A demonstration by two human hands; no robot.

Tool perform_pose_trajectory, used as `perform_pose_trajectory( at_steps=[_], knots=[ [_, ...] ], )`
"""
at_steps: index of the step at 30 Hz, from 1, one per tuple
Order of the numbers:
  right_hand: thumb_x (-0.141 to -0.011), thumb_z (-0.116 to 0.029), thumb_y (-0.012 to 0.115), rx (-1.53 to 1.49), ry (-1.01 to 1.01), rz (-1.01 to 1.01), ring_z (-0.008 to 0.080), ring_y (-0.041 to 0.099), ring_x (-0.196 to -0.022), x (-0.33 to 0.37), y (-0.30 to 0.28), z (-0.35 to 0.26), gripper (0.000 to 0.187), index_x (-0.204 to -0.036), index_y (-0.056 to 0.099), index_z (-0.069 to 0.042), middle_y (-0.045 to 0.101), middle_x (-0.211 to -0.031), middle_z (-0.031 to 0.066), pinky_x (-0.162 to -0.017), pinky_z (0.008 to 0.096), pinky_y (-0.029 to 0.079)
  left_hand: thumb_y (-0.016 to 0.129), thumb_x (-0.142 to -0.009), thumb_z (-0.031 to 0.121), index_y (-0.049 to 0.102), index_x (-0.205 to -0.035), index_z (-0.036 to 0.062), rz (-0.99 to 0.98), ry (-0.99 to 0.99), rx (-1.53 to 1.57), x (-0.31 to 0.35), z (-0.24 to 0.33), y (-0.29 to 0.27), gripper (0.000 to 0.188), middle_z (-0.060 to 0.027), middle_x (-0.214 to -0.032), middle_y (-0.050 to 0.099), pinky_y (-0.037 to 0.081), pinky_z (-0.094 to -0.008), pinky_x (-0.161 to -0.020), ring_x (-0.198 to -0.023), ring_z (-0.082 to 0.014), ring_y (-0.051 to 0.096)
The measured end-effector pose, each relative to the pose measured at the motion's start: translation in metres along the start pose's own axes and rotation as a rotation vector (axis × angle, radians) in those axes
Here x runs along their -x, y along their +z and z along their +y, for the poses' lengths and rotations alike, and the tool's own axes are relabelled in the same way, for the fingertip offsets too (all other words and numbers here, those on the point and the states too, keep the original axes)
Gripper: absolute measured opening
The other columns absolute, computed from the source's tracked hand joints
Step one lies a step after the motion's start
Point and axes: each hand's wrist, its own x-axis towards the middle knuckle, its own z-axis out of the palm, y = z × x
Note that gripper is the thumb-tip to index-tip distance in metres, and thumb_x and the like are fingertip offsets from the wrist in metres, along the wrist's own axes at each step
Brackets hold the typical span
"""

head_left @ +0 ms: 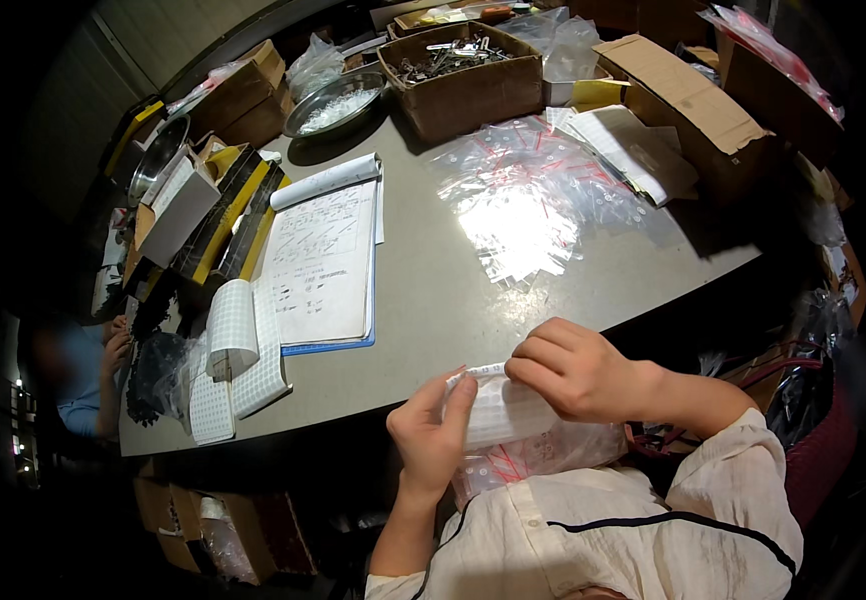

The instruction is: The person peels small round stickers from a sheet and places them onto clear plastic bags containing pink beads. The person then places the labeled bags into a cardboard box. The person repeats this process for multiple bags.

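Observation:
Close to my body, just off the table's near edge, I hold a white sheet of small labels [498,420], its upper edge folded over. My left hand [430,432] pinches the sheet's left end between thumb and fingers. At the upper right of the sheet, my right hand [581,372] is closed with its fingertips on the folded edge. Beneath the sheet, clear plastic bags with red strips [553,450] lie on my lap. More clear zip bags [528,200] are spread over the table [423,300] beyond my hands.
Left of centre lies a written notepad on a blue clipboard [318,260], beside curled label sheets [233,335]. Toward the back stand a metal bowl of clear pieces [373,84] and a cardboard box of metal parts [473,100]. At far left, another person's hands [116,343] show.

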Motion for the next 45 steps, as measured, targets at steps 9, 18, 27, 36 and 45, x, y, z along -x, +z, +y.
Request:
perform_pose_trajectory(
  at_steps=[9,18,27,36,45],
  knots=[
    [-0.086,-0.001,0.068,-0.131,0.297,-0.138,0.0367,0.064,-0.086,0.008,0.0,0.087,0.019,-0.101,0.058,-0.005,0.063,-0.097,0.0144,-0.073,0.0431,0.051,0.072,-0.096,0.006,0.072,-0.11,-0.0095,0.082,-0.063,0.271,-0.005,0.003,-0.022,0.02,-0.0042,-0.095,0.072,0.051,-0.0226,-0.077,-0.084,-0.0078,0.063],
    [-0.085,-0.005,0.072,-0.325,0.243,-0.332,0.0313,0.069,-0.094,0.03,-0.037,0.043,0.016,-0.099,0.064,-0.006,0.068,-0.115,0.015,-0.076,0.0359,0.055,0.07,-0.097,0.007,0.071,-0.104,-0.0079,0.254,-0.079,0.399,0.003,-0.011,-0.066,0.017,-0.0027,-0.09,0.071,0.045,-0.0186,-0.074,-0.078,-0.0048,0.06],
    [-0.095,-0.019,0.069,-0.208,0.628,-0.232,0.0187,0.059,-0.068,0.004,-0.025,0.064,0.019,-0.095,0.064,-0.001,0.064,-0.077,0.0094,-0.065,0.0326,0.049,0.07,-0.096,0.006,0.071,-0.104,-0.0075,0.241,-0.034,0.426,0.006,-0.008,-0.059,0.015,-0.003,-0.09,0.07,0.045,-0.0195,-0.076,-0.08,-0.0057,0.06],
    [-0.089,-0.031,0.076,0.046,0.651,-0.361,0.0399,0.069,-0.083,-0.013,-0.021,0.076,0.035,-0.1,0.062,-0.002,0.071,-0.087,0.0199,-0.07,0.048,0.051,0.069,-0.096,0.005,0.07,-0.102,-0.0075,0.283,-0.038,0.426,0.009,-0.007,-0.064,0.014,-0.0034,-0.091,0.07,0.046,-0.0197,-0.077,-0.08,-0.0065,0.06],
    [-0.089,-0.034,0.079,-0.203,0.6,-0.565,0.0271,0.067,-0.078,-0.029,-0.047,0.047,0.042,-0.11,0.061,-0.003,0.067,-0.083,0.014,-0.069,0.0392,0.05,0.072,-0.095,0.011,0.07,-0.105,-0.0059,0.233,-0.055,0.448,0.011,-0.007,-0.062,0.02,-0.0059,-0.094,0.071,0.047,-0.0228,-0.083,-0.086,-0.0101,0.062]
  ],
)
